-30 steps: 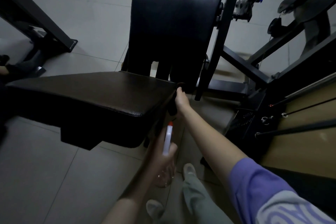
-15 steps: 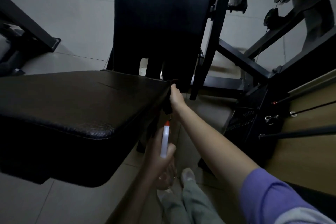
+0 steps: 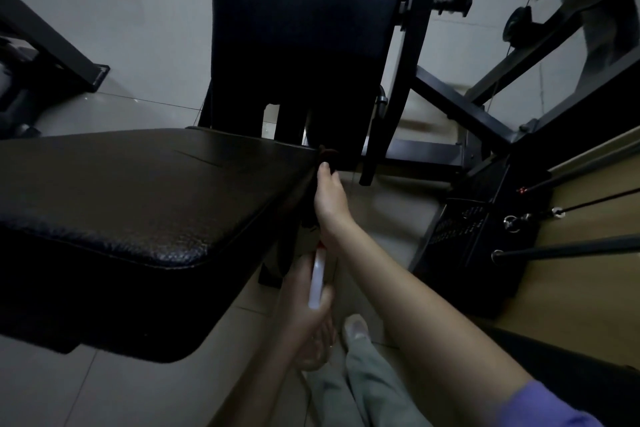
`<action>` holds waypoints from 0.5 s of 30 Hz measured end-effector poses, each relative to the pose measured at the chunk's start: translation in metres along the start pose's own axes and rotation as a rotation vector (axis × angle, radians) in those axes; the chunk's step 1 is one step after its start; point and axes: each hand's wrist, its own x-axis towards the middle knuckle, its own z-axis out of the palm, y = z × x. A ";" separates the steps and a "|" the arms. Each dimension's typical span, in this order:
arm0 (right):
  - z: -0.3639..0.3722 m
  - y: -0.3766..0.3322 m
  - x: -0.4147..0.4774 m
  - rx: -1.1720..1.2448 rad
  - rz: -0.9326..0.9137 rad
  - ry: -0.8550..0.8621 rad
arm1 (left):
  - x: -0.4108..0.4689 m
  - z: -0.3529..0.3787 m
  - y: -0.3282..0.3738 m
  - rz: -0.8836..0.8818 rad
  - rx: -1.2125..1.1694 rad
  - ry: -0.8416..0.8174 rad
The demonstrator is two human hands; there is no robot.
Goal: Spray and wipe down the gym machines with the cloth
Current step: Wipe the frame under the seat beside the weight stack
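On the far left of the pale grey tiled floor (image 3: 145, 31), a dark slanted metal frame leg (image 3: 52, 42) ends in a flat foot. Next comes the wide black padded leather seat (image 3: 138, 204), filling the left half of the view and hiding the floor beneath it. Behind it stands the upright black rectangular back pad (image 3: 304, 28). Right of that pad a black steel upright post (image 3: 408, 55) runs down, with crossbars branching off. Farther right sits a black weight stack housing (image 3: 478, 239) with thin cables, on a strip of light wooden flooring (image 3: 588, 295).

The left grip (image 3: 308, 315), low beside the seat's near right corner, is wrapped round a slim white spray bottle with a red tip (image 3: 317, 274), nozzle pointing up toward the right wrist. The right grip (image 3: 329, 198) lies along the seat's right edge, thumb up, clutching a dark crumpled cloth (image 3: 328, 157) against the seat's far right corner; its fingers are hidden behind the edge.
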 end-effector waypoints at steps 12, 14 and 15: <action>-0.013 0.002 0.069 -0.138 -0.015 0.072 | 0.036 0.021 -0.019 -0.019 -0.109 0.004; -0.024 0.003 0.079 -0.126 0.018 0.081 | 0.043 0.024 -0.019 -0.026 -0.106 0.040; -0.032 0.005 0.085 -0.103 0.041 0.096 | 0.047 0.027 -0.022 -0.025 -0.097 0.048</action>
